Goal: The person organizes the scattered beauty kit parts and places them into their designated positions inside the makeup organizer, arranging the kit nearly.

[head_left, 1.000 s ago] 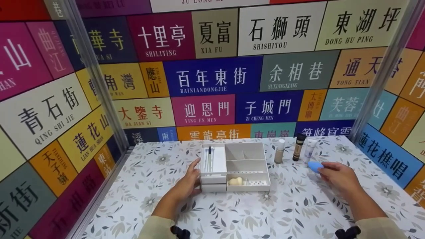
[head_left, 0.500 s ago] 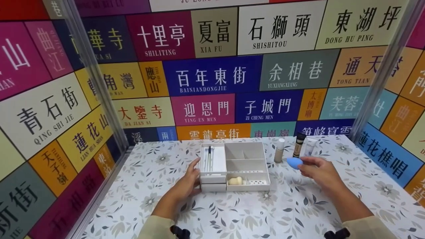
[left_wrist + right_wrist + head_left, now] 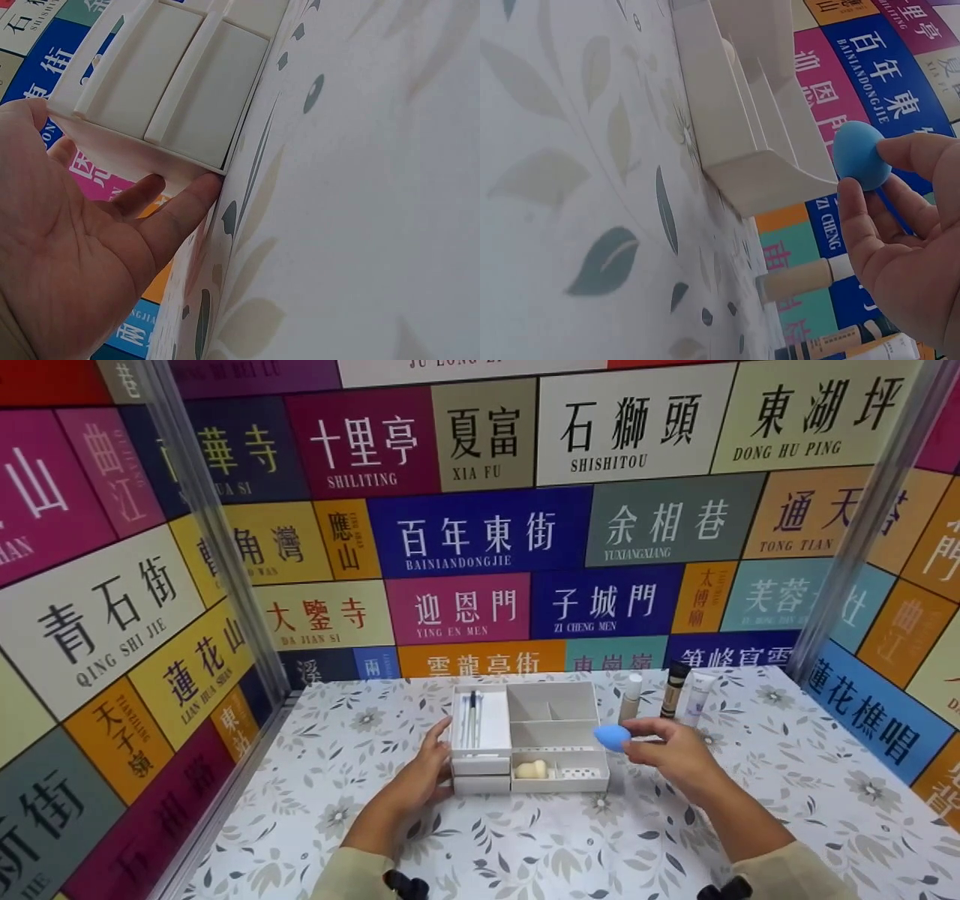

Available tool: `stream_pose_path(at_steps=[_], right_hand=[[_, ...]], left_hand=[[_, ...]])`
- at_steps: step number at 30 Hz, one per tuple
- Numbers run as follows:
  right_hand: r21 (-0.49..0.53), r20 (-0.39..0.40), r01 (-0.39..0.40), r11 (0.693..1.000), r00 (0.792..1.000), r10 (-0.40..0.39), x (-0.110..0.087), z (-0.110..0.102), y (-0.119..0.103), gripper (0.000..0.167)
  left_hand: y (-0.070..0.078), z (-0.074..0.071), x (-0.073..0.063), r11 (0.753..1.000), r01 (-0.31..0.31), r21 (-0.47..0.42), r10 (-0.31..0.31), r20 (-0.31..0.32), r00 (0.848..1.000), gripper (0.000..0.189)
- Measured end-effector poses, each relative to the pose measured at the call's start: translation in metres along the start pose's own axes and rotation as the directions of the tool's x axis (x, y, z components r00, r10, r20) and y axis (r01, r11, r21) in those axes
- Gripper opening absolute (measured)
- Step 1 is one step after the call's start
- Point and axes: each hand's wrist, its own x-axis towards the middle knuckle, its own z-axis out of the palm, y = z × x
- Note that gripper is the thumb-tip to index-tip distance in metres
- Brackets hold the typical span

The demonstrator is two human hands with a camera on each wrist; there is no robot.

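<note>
Blue sponge (image 3: 612,738) pinched in the right hand (image 3: 675,754), beside a white box (image 3: 561,785).
The left hand (image 3: 418,777), gripping nothing, rests its fingers against the box's opposite side. Good handling here likely means a light pinch that spares the soft shape, steady left-hand contact and keeping the sponge from brushing the box.

A plain blue sponge (image 3: 612,738), a white box (image 3: 481,784) and, inside it, a cream puff (image 3: 531,769). The counter (image 3: 570,847) is white, patterned with grey and beige leaves and flowers. Beige bottle (image 3: 628,709), white-capped; the wall (image 3: 480,529) is patchworked magenta, yellow, deep blue, orange.
</note>
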Motion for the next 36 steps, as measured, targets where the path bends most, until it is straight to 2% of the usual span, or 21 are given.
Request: stream_pose_path(at_steps=[9,20,22,29,36], right_hand=[[0.018,0.047,0.007,1.000,0.999,-0.008,0.006,0.023,-0.004,0.052],[0.018,0.076,0.020,1.000,0.997,-0.021,0.007,0.030,0.006,0.047],[0.009,0.077,0.023,1.000,0.997,-0.024,0.008,0.032,0.008,0.046],[-0.059,0.044,-0.001,0.998,0.999,0.004,0.007,0.034,0.010,0.047],[-0.077,0.035,-0.044,0.996,0.998,0.047,0.010,0.033,0.011,0.043]], left_hand=[[0.002,0.000,-0.001,1.000,0.008,0.005,-0.008,0.001,1.000,0.055],[0.001,0.000,0.000,1.000,0.007,-0.011,-0.007,-0.006,1.000,0.055],[0.001,0.000,0.000,1.000,0.011,-0.011,-0.011,-0.012,1.000,0.055],[0.000,0.002,-0.003,0.999,-0.036,0.022,0.036,0.013,0.999,0.059],[0.000,0.000,-0.001,0.999,-0.010,0.033,0.010,-0.006,1.000,0.059]])
